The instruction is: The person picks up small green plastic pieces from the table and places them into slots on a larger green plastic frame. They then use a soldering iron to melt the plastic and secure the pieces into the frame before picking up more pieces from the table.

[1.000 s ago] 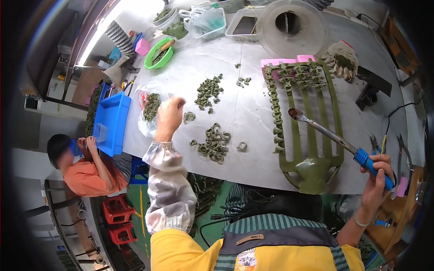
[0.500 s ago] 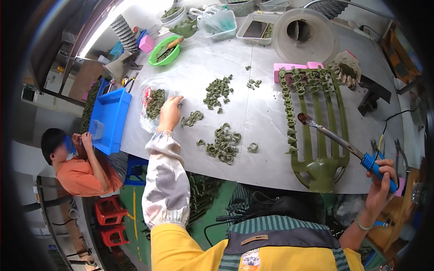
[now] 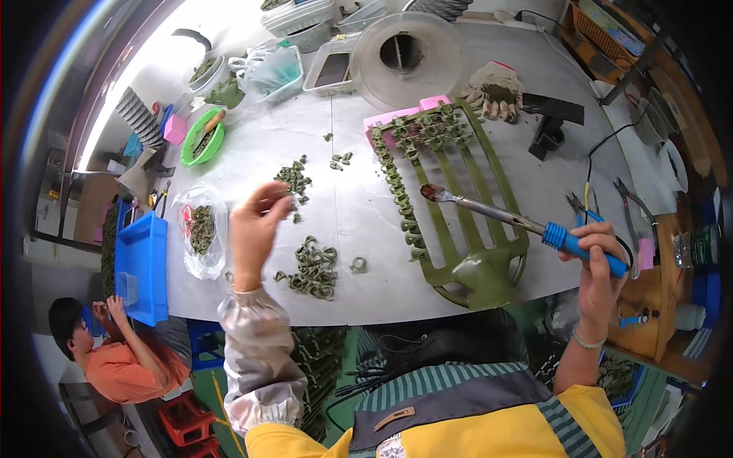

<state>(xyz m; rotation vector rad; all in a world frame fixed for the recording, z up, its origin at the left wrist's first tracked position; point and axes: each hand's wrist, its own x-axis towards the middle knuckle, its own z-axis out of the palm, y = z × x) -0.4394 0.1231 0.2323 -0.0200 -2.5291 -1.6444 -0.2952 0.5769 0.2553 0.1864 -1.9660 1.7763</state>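
Head view, looking down on a pale grey surface. Left hand raised over the surface at about 9 o'clock from centre, fingers drawn close together at the tips; cannot tell whether a small piece is pinched between them. Just beyond those fingertips, toward 12 o'clock, a small heap of green moulded parts. A larger heap of green ring-shaped parts just to the hand's 4 o'clock, with a single ring lying beside it. Clear plastic bag of green parts at the hand's 9 o'clock, near, and past it a blue plastic bin hanging at the surface edge.

Right hand at 4 o'clock in the picture, fingers wrapped round the blue handle of a soldering iron; metal shaft pointing toward 10 o'clock, tip above the olive-green moulded frame. Frame laid flat right of centre, rows of small green parts still attached along its left rail and its far end, which overlaps a pink block.

Toward 12 o'clock: a round clear lid, a work glove, a green bowl. At 3 o'clock, pliers near the edge. At 8 o'clock, below the surface, another person in an orange shirt.
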